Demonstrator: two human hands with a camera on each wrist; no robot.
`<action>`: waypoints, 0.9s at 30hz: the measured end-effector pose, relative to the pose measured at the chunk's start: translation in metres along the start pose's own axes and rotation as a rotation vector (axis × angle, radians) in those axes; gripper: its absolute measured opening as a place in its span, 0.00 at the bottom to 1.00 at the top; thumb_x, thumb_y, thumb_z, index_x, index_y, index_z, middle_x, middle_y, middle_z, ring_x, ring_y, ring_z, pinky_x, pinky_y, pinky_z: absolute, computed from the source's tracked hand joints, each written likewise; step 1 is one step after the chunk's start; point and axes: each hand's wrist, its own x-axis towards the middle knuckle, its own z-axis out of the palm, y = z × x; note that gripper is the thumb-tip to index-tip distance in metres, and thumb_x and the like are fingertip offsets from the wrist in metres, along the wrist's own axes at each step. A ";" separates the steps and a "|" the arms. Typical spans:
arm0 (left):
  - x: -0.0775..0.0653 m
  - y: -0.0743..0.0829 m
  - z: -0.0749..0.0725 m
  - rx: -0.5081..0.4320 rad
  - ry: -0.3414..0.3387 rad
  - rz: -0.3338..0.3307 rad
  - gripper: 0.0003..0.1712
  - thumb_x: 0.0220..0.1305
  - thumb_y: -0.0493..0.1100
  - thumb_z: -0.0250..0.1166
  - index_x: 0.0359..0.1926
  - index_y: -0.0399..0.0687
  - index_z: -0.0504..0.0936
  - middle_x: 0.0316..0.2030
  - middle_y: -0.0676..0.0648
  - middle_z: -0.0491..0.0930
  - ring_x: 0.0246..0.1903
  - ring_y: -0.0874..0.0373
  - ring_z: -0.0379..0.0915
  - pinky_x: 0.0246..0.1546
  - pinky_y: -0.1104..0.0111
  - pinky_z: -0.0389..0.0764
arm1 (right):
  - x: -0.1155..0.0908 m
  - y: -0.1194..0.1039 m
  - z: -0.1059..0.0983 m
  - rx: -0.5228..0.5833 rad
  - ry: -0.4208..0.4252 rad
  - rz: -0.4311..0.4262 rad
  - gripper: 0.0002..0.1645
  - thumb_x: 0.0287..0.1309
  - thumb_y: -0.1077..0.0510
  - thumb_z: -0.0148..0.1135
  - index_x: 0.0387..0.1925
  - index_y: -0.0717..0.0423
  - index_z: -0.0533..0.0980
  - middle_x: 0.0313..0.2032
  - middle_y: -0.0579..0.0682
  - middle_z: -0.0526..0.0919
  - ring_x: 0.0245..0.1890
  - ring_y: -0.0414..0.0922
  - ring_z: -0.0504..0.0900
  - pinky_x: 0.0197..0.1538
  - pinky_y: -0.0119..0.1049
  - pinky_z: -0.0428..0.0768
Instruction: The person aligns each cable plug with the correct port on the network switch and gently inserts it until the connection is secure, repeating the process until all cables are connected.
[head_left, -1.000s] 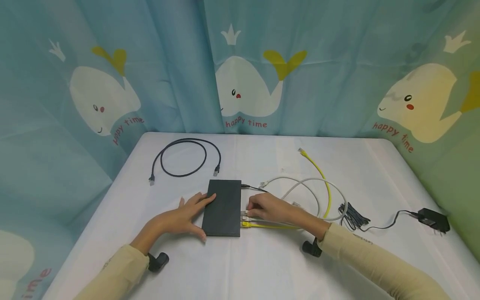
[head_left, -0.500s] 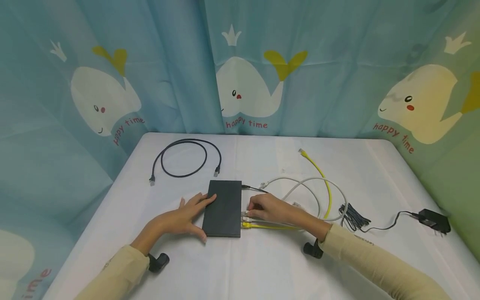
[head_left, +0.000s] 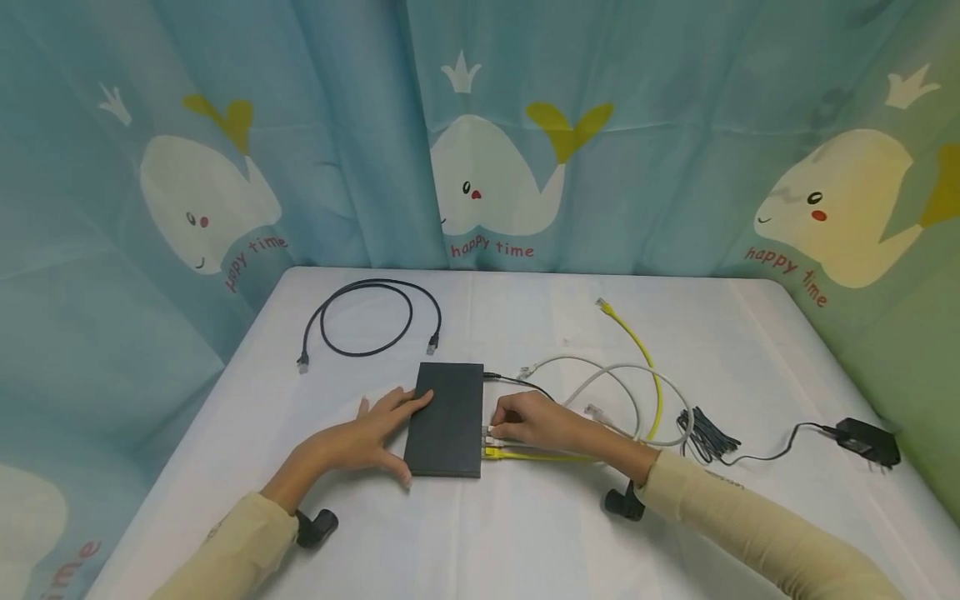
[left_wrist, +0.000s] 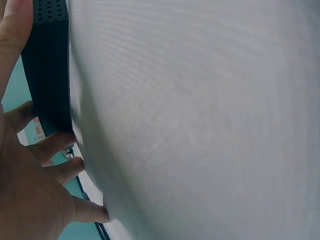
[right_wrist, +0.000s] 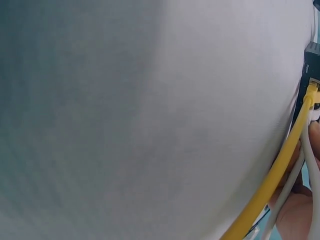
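A flat black network switch point(head_left: 446, 421) lies on the white table. My left hand point(head_left: 371, 442) rests against its left side with spread fingers, the index finger lying over the top; in the left wrist view the switch's dark side wall point(left_wrist: 50, 75) passes by the thumb and fingers. My right hand point(head_left: 536, 419) pinches a pale network cable's plug point(head_left: 487, 432) right at the switch's port side. Just nearer, a yellow network cable point(head_left: 536, 456) is plugged in, with a white cable beside it. The right wrist view shows the yellow plug point(right_wrist: 312, 92) in its port; the right fingertips are partly hidden behind cables.
A black network cable point(head_left: 360, 353) lies coiled at the back left. Looped white cables point(head_left: 678, 386) with loose plugs and the yellow cable's free end point(head_left: 604, 306) lie right. A power lead point(head_left: 519, 381) enters the switch; its bundled cord point(head_left: 705, 435) runs to a black adapter point(head_left: 866, 440).
My right hand has shifted very slightly at the port side, and the white cable loop has sunk a little toward me. The left hand stays in place on the switch.
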 end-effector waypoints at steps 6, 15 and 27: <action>-0.001 0.001 0.000 -0.001 0.004 -0.005 0.67 0.38 0.61 0.75 0.74 0.52 0.47 0.70 0.36 0.43 0.69 0.38 0.31 0.57 0.34 0.28 | 0.002 0.001 0.001 0.025 0.008 0.022 0.03 0.58 0.57 0.65 0.29 0.51 0.80 0.27 0.35 0.80 0.28 0.33 0.74 0.33 0.31 0.75; -0.002 0.000 -0.004 0.014 -0.033 0.017 0.70 0.34 0.60 0.77 0.74 0.53 0.45 0.70 0.35 0.41 0.69 0.37 0.29 0.57 0.33 0.30 | 0.004 0.003 0.001 0.046 -0.015 0.033 0.04 0.58 0.57 0.65 0.29 0.52 0.80 0.26 0.36 0.80 0.26 0.33 0.73 0.30 0.31 0.74; 0.002 0.001 -0.003 0.058 0.046 0.002 0.69 0.27 0.57 0.79 0.73 0.49 0.54 0.68 0.33 0.49 0.68 0.35 0.39 0.57 0.32 0.36 | 0.004 0.003 0.000 0.050 -0.004 0.025 0.04 0.57 0.58 0.65 0.28 0.52 0.81 0.26 0.36 0.80 0.23 0.33 0.70 0.26 0.29 0.71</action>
